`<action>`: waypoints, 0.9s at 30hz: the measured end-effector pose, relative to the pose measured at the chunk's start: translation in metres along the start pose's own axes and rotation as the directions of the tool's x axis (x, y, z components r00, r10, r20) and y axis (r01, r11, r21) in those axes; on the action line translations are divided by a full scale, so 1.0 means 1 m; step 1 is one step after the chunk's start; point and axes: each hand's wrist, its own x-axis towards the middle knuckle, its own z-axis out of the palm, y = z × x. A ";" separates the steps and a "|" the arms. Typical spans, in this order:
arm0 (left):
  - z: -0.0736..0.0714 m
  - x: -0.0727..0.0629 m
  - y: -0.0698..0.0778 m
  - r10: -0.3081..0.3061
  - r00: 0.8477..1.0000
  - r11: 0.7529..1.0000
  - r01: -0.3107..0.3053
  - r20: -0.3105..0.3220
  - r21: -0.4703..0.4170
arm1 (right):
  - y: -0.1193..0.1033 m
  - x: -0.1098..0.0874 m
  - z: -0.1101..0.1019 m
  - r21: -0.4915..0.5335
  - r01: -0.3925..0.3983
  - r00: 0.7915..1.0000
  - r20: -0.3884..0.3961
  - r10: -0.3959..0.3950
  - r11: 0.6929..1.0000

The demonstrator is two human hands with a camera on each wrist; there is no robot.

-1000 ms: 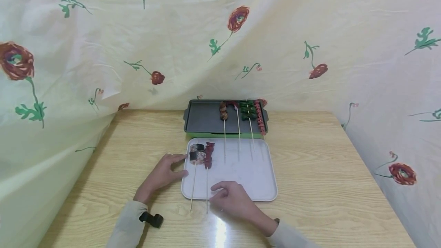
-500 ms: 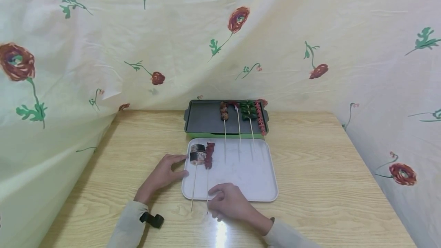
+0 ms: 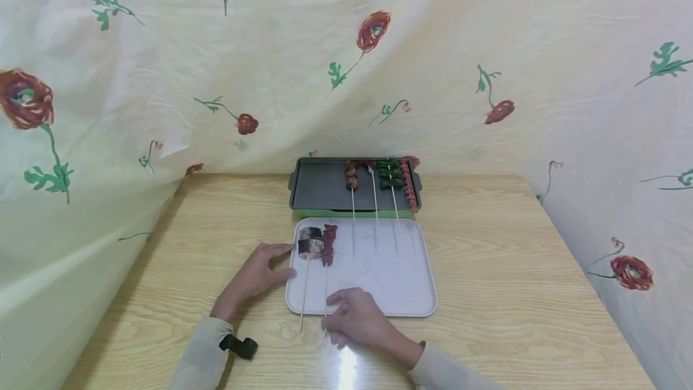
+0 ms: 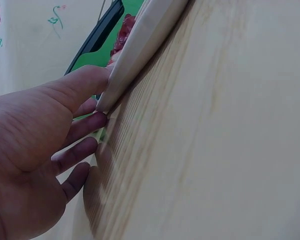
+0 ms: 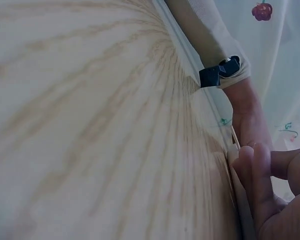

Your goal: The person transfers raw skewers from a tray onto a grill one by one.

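My right hand (image 3: 357, 319) is at the near edge of the tray. Its fingers pinch the lower stick of a dark red meat skewer (image 3: 328, 245), whose meat lies on the white tray (image 3: 379, 275). In the right wrist view, a thin stick (image 5: 235, 137) shows just past the fingertips. To its left lies a skewer of thick black-and-pale slices (image 3: 311, 242), its stick reaching over the near rim. My left hand (image 3: 262, 271) rests at the tray's left rim with fingers spread; in the left wrist view, its fingertips (image 4: 101, 119) touch the rim.
Behind the tray stands a dark griddle (image 3: 319, 185) with a green base. On its right side lie a brown meatball skewer (image 3: 352, 174), a dark red curled one (image 3: 366, 165), a green vegetable one (image 3: 390, 173) and a pink one (image 3: 407, 182). Their sticks extend over the tray.
My right hand has moved slightly left onto the red meat skewer's stick, and its fingers have closed there. The left hand, tray and other skewers stay put.
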 end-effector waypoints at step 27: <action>0.000 -0.001 -0.002 0.002 1.000 1.000 -0.002 0.000 0.002 | -0.006 -0.009 -0.022 -0.073 0.055 0.997 -0.042 -0.058 0.996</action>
